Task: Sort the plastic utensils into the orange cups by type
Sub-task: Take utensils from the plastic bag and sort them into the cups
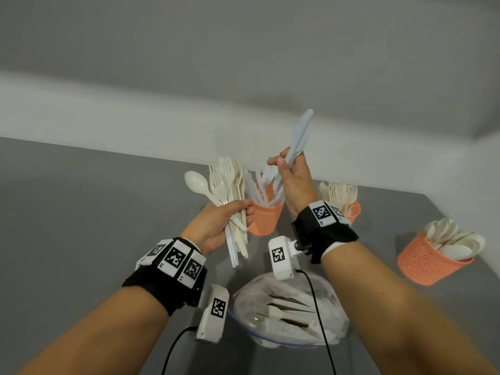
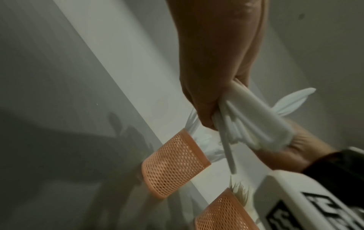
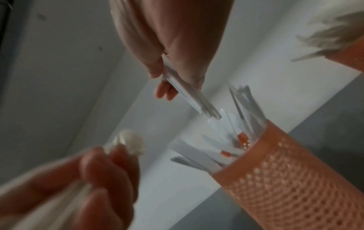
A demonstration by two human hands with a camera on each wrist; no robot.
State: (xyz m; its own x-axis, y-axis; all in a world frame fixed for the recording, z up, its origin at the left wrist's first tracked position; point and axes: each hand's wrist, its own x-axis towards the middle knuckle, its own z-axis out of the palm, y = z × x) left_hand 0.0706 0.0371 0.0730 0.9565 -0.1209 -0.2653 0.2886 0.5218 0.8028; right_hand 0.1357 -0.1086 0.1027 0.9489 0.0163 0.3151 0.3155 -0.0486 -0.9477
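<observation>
My left hand (image 1: 216, 224) grips a mixed bundle of white utensils (image 1: 230, 185), forks and a spoon fanned upward, left of the knife cup; the bundle's handles (image 2: 254, 126) show in the left wrist view. My right hand (image 1: 290, 174) holds white plastic knives (image 1: 300, 133) upright above the orange mesh cup of knives (image 1: 263, 215). In the right wrist view the knife handles (image 3: 189, 95) point down at that cup (image 3: 285, 171). A second orange cup (image 1: 353, 209) holds forks behind my right wrist. A third orange cup (image 1: 427, 259) at the right holds spoons.
A clear plastic bag (image 1: 289, 309) with more white utensils lies on the grey table (image 1: 94, 212) near me, between my forearms. Cables run from both wrist cameras. A pale wall rises just behind the cups.
</observation>
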